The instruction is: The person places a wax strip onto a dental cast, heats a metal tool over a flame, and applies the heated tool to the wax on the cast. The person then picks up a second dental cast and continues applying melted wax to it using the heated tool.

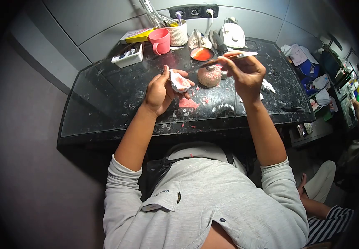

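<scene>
My left hand (pixel 158 94) cradles a small white plaster dental cast (pixel 179 85) with pink wax on its upturned face. In my right hand (pixel 249 76), a slim wax knife (pixel 247 54) is pinched between thumb and fingers, its pale end pointing right and its dark end reaching left. That dark end passes over a round, wax-crusted pink burner jar (pixel 209 77). Behind it sits a dark dish of red-orange wax (pixel 202 54). A pink wax sheet piece (pixel 188 103) lies on the table just right of my left hand, among small pink scraps.
Along the back of the black table (pixel 100 110) stand a white tray (pixel 128 59), a pink mug (pixel 160 39), a cream tool holder (pixel 180 35) and a white device (pixel 232 35). Black tweezer-like pieces (pixel 292 109) lie front right. Another person's striped clothing (pixel 333 226) shows at lower right.
</scene>
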Motion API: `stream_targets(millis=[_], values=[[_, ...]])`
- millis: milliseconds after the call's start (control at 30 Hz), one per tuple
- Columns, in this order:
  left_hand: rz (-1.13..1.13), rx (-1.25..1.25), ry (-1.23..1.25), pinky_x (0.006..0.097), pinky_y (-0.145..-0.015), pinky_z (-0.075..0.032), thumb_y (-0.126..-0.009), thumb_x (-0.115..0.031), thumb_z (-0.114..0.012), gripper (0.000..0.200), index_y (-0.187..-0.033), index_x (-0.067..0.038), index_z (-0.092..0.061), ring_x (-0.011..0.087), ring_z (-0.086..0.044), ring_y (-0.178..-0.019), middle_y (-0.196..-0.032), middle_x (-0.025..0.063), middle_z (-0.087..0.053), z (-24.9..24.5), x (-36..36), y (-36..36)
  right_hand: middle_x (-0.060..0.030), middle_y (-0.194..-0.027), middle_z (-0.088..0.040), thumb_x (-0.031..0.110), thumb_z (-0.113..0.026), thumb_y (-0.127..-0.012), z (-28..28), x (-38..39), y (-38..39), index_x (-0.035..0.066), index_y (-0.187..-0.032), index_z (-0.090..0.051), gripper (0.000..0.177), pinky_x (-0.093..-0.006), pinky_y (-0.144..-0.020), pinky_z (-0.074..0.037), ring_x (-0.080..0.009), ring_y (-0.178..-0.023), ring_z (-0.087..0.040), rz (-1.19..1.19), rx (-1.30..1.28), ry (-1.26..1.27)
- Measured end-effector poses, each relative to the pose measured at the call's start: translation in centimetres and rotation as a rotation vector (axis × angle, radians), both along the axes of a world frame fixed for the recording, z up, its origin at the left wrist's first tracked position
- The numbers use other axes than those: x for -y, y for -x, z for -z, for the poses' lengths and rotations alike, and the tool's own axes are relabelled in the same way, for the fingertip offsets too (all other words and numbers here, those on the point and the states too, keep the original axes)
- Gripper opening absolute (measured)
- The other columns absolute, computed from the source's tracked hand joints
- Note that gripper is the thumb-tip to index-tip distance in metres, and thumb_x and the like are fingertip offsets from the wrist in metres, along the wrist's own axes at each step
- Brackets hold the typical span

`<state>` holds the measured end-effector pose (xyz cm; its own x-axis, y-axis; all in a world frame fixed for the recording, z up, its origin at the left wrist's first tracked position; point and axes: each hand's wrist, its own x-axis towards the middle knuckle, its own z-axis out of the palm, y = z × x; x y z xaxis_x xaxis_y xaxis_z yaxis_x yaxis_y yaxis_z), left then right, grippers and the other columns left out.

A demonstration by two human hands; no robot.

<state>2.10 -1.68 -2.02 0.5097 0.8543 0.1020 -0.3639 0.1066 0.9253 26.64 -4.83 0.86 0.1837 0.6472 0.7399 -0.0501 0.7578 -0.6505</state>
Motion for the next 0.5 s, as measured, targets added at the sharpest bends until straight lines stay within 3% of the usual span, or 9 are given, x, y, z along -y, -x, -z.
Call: stream_targets(millis=[33, 167, 500], values=[[0.003, 0.01, 0.002, 0.0384, -0.073, -0.058, -0.112, -0.045, -0.024, 0.057, -0.124, 0.0, -0.056, 0.0288, -0.071, -0.076, -0.104, 0.0254, -0.071, 0.0, 0.0, 0.0, -0.0118, -0.091, -0.076, -0.002, -0.076, -0.089, 0.2, 0.1, 0.1, -0.006, -0.1, -0.071, 0.013, -0.0254, -0.076, -0.062, -0.0159, -0.085, -0.075, -0.028, 0.042, 0.007], [0.025, 0.025, -0.01, 0.0396, -0.074, -0.059, -0.112, -0.044, -0.025, 0.054, -0.125, 0.0, -0.052, 0.0304, -0.072, -0.078, -0.104, 0.0272, -0.071, 0.3, -0.2, 0.1, -0.0123, -0.092, -0.076, 0.0, -0.077, -0.089, 0.5, 0.4, 0.9, -0.006, -0.101, -0.071, 0.016, -0.026, -0.079, -0.061, -0.016, -0.089, -0.075, -0.014, 0.13, -0.046], [0.065, 0.025, -0.007, 0.0422, -0.078, -0.059, -0.112, -0.042, -0.024, 0.053, -0.125, 0.002, -0.051, 0.0343, -0.073, -0.082, -0.105, 0.0289, -0.07, 0.8, -0.7, 0.2, -0.0105, -0.09, -0.077, 0.003, -0.081, -0.087, 0.7, 0.0, 1.4, -0.004, -0.098, -0.072, 0.016, -0.0228, -0.071, -0.06, -0.0132, -0.083, -0.074, 0.022, 0.2, -0.103]])
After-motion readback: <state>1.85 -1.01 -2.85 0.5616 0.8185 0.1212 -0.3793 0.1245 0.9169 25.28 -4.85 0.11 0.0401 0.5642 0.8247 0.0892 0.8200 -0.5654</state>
